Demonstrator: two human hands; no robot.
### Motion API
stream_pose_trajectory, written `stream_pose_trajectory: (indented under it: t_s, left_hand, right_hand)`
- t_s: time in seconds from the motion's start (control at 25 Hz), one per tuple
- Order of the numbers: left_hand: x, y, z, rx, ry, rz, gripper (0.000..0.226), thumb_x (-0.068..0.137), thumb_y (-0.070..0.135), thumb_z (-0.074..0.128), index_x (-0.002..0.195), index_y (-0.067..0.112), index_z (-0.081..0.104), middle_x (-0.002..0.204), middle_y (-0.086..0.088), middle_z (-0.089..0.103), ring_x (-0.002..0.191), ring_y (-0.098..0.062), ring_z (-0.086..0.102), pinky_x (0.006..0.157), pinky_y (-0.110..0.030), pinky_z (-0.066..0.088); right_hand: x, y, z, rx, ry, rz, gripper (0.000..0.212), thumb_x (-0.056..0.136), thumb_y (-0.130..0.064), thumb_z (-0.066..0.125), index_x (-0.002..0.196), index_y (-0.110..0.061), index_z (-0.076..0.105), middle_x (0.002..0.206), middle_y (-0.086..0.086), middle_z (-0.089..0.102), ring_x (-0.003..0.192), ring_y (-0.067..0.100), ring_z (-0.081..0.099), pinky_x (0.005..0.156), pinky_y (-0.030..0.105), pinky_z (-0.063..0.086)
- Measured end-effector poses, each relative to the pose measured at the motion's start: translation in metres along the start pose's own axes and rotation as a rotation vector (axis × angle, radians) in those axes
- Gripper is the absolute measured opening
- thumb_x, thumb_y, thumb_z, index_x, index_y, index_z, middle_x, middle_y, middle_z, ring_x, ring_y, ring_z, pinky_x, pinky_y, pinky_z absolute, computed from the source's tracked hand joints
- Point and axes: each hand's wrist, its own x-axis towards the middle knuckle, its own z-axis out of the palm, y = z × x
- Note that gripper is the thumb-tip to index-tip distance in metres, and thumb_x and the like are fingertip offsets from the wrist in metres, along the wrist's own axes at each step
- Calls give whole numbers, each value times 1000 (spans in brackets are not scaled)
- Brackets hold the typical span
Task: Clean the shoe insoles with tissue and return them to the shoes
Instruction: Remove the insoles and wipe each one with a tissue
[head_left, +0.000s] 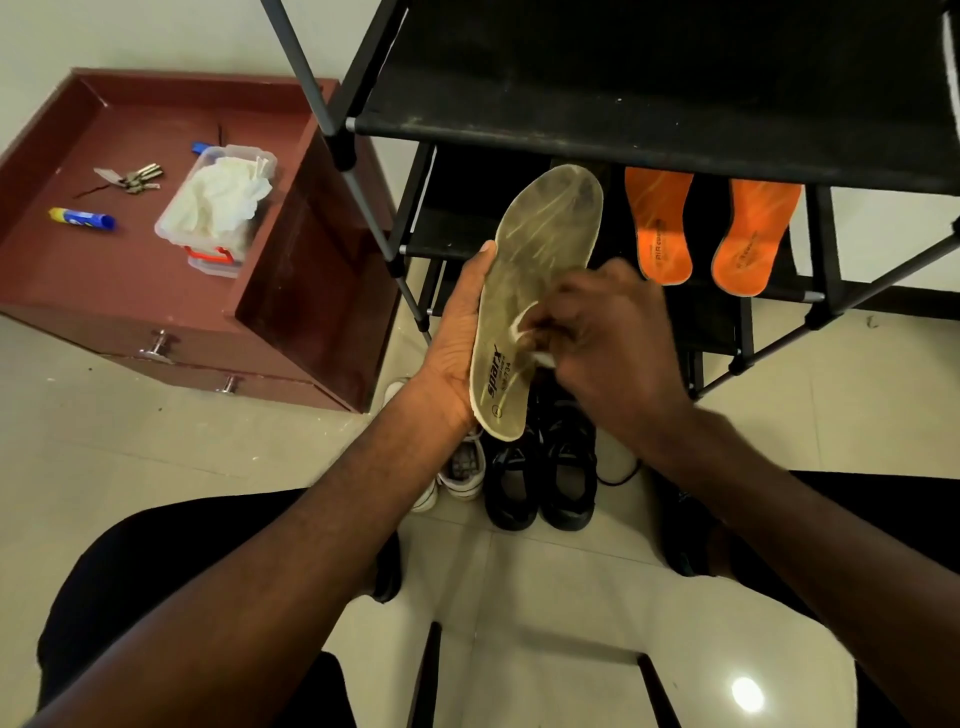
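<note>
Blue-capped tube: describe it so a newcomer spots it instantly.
Look at the red-brown cabinet left of the black shoe rack. On its recessed top, the tube lies near the left edge, below the keys: the only yellow-and-blue thing there.

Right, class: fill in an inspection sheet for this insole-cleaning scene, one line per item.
Surface: tiled floor, pale.
Job's things: grey insole; tissue; two orange insoles leaning in black rack; black shoes.
Clutter: keys, blue tube, tissue box on red cabinet.
Hands: left hand holds grey insole; right hand pinches tissue against it.
Cables: nothing seen.
Surroundings: white shoes.
</note>
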Motion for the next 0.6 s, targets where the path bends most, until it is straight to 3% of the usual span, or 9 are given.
stream_pose_trajectory:
  t_s: [0.04, 0.12, 0.2, 0.32, 0.48, 0.6]
  left_hand:
    - [-1, 0, -1, -10, 0, -13, 60, 104, 58, 50, 133, 7, 63, 106, -10, 71, 87, -20, 72, 78, -32, 61]
    - [-1, -1, -4, -22, 6, -14, 62, 103, 59, 51, 137, 8, 62, 111, -12, 71, 96, -23, 72, 85, -35, 61]
    - [1, 1, -5, -17, -9, -7, 69, 104, 60, 49, 148, 7, 54, 128, -15, 67, 113, -27, 68, 99, -39, 56]
    - [5, 3, -6, 32, -24, -8, 76, 102, 66, 48, 153, 10, 50, 144, -15, 60, 131, -28, 60, 113, -42, 46]
    - [6, 1, -12, 70, 14, -56, 74, 102, 68, 45, 146, 9, 58, 126, -12, 71, 115, -25, 70, 102, -39, 55]
    - [1, -4, -7, 58, 4, -97, 66, 103, 61, 47, 141, 9, 61, 119, -11, 73, 107, -23, 71, 110, -40, 49]
  right_hand:
    - [-4, -5, 4, 71, -63, -45, 7, 85, -27, 78, 92, -26, 80, 91, -15, 70, 92, 14, 55, 80, 44, 48]
    - [-9, -12, 5, 44, -118, -81, 9, 83, -29, 83, 92, -29, 80, 92, -16, 69, 92, 12, 55, 80, 47, 50]
    - [-2, -1, 0, 50, -29, 32, 12, 83, -31, 84, 94, -28, 80, 92, -15, 68, 92, 13, 58, 83, 48, 51]
    - [11, 9, -9, 319, -34, 234, 10, 83, -26, 85, 91, -23, 80, 90, -15, 68, 88, 4, 66, 85, 37, 57]
    - [9, 7, -10, 276, -57, 232, 7, 84, -27, 83, 90, -23, 80, 87, -18, 70, 86, -1, 67, 85, 33, 58]
    - [14, 14, -15, 281, -9, 288, 9, 86, -28, 82, 93, -22, 80, 91, -15, 73, 86, 0, 69, 84, 36, 59]
